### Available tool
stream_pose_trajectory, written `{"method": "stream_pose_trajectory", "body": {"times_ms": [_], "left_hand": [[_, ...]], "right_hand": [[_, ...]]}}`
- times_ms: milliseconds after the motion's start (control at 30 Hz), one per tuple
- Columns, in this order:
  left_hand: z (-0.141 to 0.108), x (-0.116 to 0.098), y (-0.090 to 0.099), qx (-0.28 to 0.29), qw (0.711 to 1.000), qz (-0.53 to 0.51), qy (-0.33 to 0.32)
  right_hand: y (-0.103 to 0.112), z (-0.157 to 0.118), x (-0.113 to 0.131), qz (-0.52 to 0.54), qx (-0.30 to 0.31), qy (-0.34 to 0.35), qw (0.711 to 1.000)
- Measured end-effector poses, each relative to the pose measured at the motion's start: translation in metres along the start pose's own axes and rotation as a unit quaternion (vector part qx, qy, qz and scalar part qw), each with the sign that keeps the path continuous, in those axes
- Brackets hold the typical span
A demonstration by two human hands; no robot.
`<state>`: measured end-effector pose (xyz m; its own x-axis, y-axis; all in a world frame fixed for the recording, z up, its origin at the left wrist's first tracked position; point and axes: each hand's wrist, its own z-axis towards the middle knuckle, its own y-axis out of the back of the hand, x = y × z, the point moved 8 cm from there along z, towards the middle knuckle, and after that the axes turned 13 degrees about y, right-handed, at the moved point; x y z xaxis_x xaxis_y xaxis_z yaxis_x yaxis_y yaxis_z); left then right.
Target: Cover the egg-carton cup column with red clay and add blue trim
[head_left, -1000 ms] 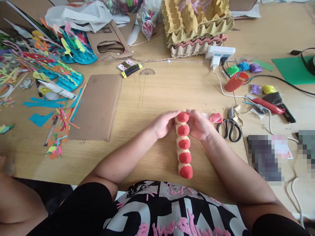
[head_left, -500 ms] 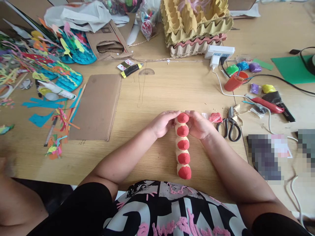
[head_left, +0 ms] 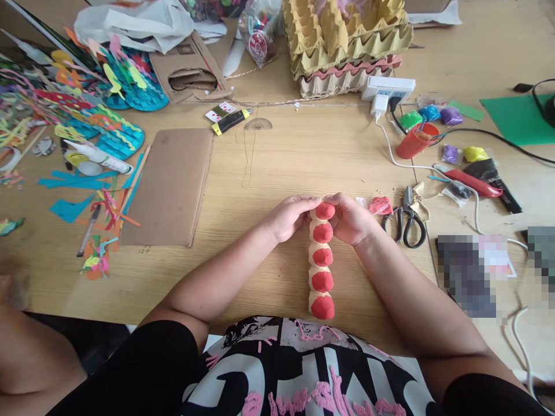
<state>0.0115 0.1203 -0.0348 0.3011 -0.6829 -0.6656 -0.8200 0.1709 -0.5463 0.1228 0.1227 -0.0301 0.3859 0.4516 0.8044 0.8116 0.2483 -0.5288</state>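
An egg carton strip (head_left: pixel 321 269) made of several pale cups in a row, each topped with red clay, points toward my body. My left hand (head_left: pixel 289 218) pinches its far end from the left. From the right, my right hand (head_left: pixel 352 219) grips the same far end, its thumb near the farthest red cap. Some fingertips are hidden behind the strip. Just right of my right hand lies a packet of red clay (head_left: pixel 380 205), with black-handled scissors (head_left: pixel 406 218) beside it.
Stacked egg trays (head_left: pixel 347 52) stand at the back, near a white power strip (head_left: pixel 388 88) with trailing cables. A cardboard sheet (head_left: pixel 167 188) and colourful paper scraps (head_left: pixel 97 257) lie left. An orange cup (head_left: pixel 417 141) stands right. Another person's arm (head_left: pixel 34 358) shows at lower left.
The far end of the strip has shifted slightly right and its near end slightly left, so it tilts a little differently. Both hands keep their hold at the far end.
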Motion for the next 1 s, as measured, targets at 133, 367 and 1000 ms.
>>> {"method": "stream_pose_trajectory", "body": {"times_ms": [133, 367, 1000], "left_hand": [[0.0, -0.001, 0.003, -0.007, 1.0, -0.02, 0.011], [-0.001, -0.009, 0.003, 0.011, 0.999, -0.035, -0.017], [-0.004, -0.025, 0.012, -0.042, 0.992, -0.012, -0.115]], "right_hand": [[-0.001, 0.002, 0.004, 0.012, 0.001, 0.031, 0.999], [-0.007, 0.003, 0.002, 0.026, 0.04, 0.038, 0.998], [0.013, 0.009, 0.021, -0.07, 0.004, 0.187, 0.98]]}}
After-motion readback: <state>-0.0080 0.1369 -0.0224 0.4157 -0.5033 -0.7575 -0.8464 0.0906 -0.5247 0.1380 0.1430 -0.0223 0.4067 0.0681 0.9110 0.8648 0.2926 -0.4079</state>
